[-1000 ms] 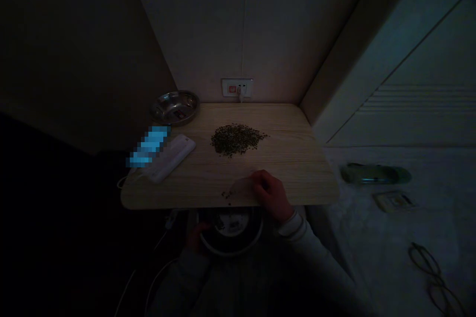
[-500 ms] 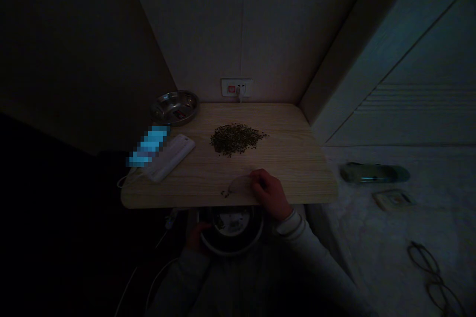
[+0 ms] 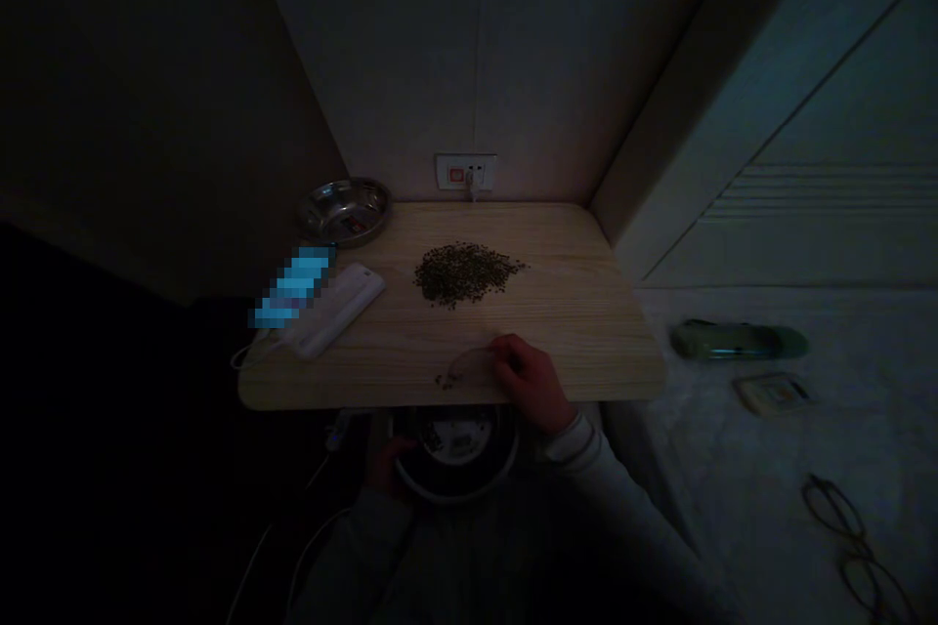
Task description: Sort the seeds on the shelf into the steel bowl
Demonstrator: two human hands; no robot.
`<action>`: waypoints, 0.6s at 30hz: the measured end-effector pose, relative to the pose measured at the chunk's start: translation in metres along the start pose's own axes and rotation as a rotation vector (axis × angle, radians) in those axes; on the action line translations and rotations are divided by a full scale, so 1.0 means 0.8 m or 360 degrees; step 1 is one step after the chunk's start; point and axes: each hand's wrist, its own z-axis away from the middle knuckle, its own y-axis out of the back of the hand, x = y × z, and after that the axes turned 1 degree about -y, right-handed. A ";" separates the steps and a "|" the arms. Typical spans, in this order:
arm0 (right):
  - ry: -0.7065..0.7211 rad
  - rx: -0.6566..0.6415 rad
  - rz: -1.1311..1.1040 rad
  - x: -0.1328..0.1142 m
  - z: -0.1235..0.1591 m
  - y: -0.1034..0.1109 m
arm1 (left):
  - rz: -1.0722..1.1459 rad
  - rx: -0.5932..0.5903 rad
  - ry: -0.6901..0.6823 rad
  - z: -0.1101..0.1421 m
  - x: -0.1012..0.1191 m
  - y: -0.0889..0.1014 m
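My right hand (image 3: pixel 529 379) is closed just above the front part of the wooden table, its fingertips pinching a thin, see-through piece with a curved edge (image 3: pixel 469 356); its kind is too dim to make out. A few small dark grains (image 3: pixel 444 381) lie at the tip of that piece. Farther back spreads a heap of dark grains (image 3: pixel 465 273). Below the table's front edge, my left hand (image 3: pixel 388 464) grips the left rim of a round dark basin with a pale rim (image 3: pixel 458 496). Some dark bits show on its light-coloured bottom.
On the wooden table (image 3: pixel 572 312), a steel bowl (image 3: pixel 348 213), a lit phone (image 3: pixel 293 288) and a white power bank (image 3: pixel 341 311) stand at the left. A wall socket (image 3: pixel 466 172) is behind. On the bed (image 3: pixel 703 449) lie a green bottle (image 3: pixel 739 342) and glasses (image 3: pixel 835 508).
My right hand has shifted very slightly to the left with the see-through piece. The heap, the basin and my left hand look the same.
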 end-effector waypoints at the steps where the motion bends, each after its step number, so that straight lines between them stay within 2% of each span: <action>1: 0.0001 -0.0013 0.0021 0.000 0.000 0.000 | -0.0013 -0.0012 0.0026 0.000 0.001 0.000; 6: 0.0030 -0.0032 0.0030 0.001 0.000 0.000 | -0.0028 0.0028 0.0054 0.006 0.008 -0.008; 10: 0.0002 0.0009 -0.0030 -0.001 0.001 0.001 | -0.0125 -0.0033 0.0120 0.010 0.008 -0.009; 14: -0.0017 0.0014 -0.0020 -0.002 0.001 0.001 | -0.0068 0.0017 -0.0077 0.017 0.005 -0.015; 18: -0.0022 0.0012 0.0004 -0.002 0.001 0.001 | -0.0050 0.0019 -0.0041 0.019 0.004 -0.020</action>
